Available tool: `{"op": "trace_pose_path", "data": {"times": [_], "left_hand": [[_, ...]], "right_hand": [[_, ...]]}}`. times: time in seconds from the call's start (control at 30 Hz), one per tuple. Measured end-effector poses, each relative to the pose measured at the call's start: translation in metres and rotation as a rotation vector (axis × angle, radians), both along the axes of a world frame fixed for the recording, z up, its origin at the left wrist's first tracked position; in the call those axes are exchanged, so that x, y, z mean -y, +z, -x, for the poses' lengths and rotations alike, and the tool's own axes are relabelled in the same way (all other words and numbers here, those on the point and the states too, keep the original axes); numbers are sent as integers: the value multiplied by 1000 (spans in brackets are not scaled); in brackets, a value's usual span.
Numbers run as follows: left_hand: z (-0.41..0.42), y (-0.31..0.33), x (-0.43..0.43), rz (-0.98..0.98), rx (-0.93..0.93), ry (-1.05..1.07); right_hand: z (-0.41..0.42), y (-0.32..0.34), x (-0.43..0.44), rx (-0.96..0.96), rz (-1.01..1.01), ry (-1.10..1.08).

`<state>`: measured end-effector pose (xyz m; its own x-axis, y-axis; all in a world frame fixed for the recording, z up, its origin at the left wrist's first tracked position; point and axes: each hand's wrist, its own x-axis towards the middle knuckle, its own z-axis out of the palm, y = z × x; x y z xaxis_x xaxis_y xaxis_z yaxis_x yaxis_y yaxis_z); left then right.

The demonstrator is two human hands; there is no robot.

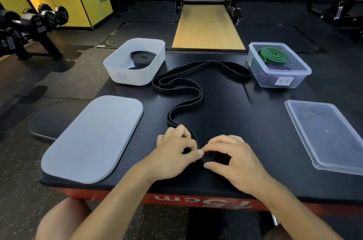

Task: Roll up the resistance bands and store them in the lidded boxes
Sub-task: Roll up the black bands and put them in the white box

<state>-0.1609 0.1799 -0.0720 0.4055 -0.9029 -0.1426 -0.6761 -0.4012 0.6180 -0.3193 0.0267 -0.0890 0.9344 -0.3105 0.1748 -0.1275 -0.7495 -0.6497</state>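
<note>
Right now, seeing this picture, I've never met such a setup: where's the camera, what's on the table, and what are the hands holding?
No machine here: a person works with bare hands, and the single camera sits on their head, looking down. The left hand and right hand pinch the near end of a long black band, starting a small roll; the rest snakes across the black table. A white box at far left holds rolled black bands, its grey lid lying nearer. A clear box at far right holds a green roll and a purple roll, its clear lid beside it.
</note>
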Motion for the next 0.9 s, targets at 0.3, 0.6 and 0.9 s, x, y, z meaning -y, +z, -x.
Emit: {"op": "trace_pose_path", "data": {"times": [0.3,0.6,0.9], "left_hand": [[8,-10,-4,269,-125,211],[10,-11,-1,293,-184,222],[20,-25,-7,444,-9,90]], "right_hand": [[2,9,-5,-24,-190,-22],[4,-1,-5,35,-168,-69],[2,6,-4,-5,-169,-78]]}}
